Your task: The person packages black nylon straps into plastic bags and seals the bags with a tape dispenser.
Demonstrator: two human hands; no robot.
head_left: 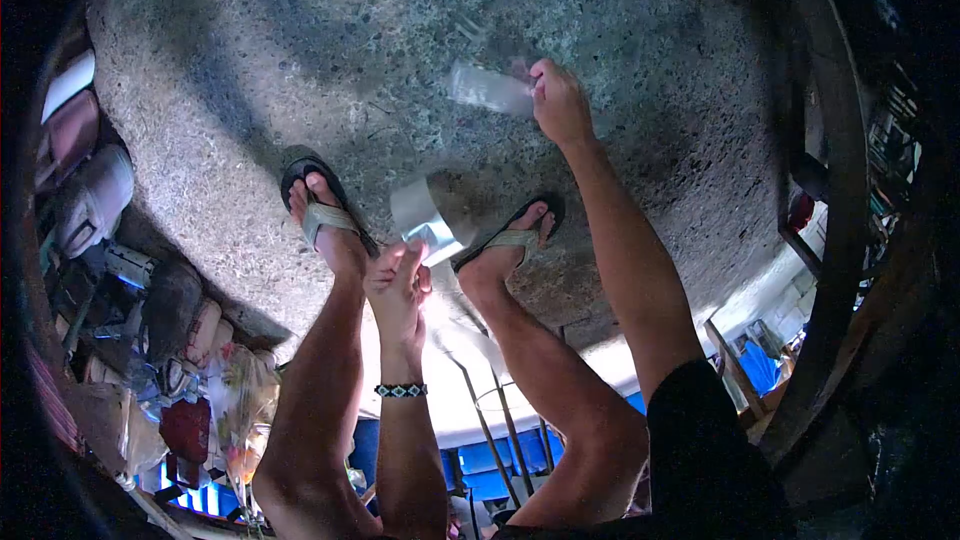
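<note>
My left hand [398,285], with a beaded bracelet [401,391] at its wrist, pinches the lower edge of a shiny, pale curved piece [422,215] between my feet. Farther out and to the right, my right hand [555,100] is closed on the right end of a whitish, see-through piece [488,88]. That piece is blurred and points left over the rough floor. The two pieces are apart. What exactly each one is made of cannot be made out.
Rough speckled concrete floor [330,50] lies ahead. My feet in flip-flops [328,212] rest on it. Piled bags and household items [185,340] line the left. A curved dark frame [848,140] stands right. Thin metal rods [510,430] and blue objects show below.
</note>
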